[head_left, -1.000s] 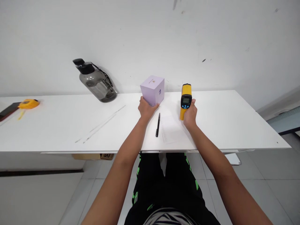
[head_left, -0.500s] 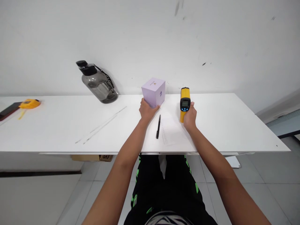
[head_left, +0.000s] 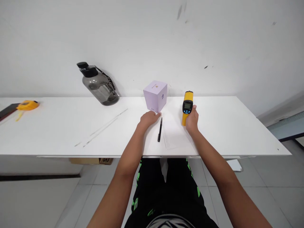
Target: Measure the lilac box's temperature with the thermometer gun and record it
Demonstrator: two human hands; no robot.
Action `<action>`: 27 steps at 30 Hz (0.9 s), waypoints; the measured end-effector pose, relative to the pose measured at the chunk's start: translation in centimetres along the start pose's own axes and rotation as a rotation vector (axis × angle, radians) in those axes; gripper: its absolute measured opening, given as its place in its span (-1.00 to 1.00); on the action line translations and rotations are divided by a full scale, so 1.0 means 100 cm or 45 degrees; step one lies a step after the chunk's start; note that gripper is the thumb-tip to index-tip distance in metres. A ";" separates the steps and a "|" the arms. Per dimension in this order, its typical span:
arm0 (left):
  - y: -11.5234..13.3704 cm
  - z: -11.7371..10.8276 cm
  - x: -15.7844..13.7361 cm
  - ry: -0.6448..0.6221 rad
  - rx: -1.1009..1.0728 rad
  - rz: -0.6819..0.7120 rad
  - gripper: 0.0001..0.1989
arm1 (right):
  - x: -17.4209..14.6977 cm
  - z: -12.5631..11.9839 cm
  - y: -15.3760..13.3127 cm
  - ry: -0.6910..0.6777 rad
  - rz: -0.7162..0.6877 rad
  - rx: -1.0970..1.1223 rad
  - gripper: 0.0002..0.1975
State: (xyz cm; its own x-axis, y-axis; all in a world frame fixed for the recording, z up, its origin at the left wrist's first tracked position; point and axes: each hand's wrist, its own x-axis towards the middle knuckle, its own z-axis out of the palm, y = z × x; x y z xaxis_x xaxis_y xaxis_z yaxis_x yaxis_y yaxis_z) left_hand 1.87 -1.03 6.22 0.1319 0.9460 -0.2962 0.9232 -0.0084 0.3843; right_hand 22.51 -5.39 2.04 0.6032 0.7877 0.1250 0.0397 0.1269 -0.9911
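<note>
A lilac box point(head_left: 155, 96) stands on the white table, close to the wall. My left hand point(head_left: 149, 118) is just in front of the box's near lower edge, thumb stretched out to the right; whether it still touches the box I cannot tell. The hand looks open, though its fingers show only in part. Wrapped round the handle of a yellow and black infrared thermometer point(head_left: 187, 106) is my right hand point(head_left: 192, 120), with the small screen facing me. A black pen point(head_left: 160, 129) lies between my arms, beside a sheet of white paper point(head_left: 175, 134).
A grey see-through water bottle point(head_left: 101, 88) with a black cap stands to the left of the box. Farther left, a yellow tape measure point(head_left: 28, 105) lies by a dark flat object point(head_left: 9, 110). The white table point(head_left: 59, 129) runs along the wall, its front edge near my legs.
My left hand has let go of the lilac box and drawn back toward me. The box stays in place. My right hand still holds the thermometer, which is tilted slightly differently.
</note>
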 end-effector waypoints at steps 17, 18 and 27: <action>0.005 0.015 0.002 0.005 -0.521 0.434 -0.62 | 0.017 -0.012 0.017 -0.254 -0.546 -1.155 -0.44; 0.006 0.013 0.002 -0.014 -0.689 0.431 -0.62 | 0.017 -0.012 0.017 -0.270 -0.554 -1.213 -0.46; 0.013 0.006 -0.001 -0.395 -1.619 0.385 -0.71 | 0.017 -0.004 0.019 -0.270 -0.635 -1.448 -0.55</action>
State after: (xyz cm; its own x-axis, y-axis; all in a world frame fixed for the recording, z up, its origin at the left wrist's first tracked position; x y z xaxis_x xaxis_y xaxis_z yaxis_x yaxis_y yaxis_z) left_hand 3.25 -1.31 6.18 0.5016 0.8471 -0.1755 -0.1081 0.2627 0.9588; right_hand 23.93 -3.99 0.31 0.1900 0.8982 0.3963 0.9517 -0.0694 -0.2992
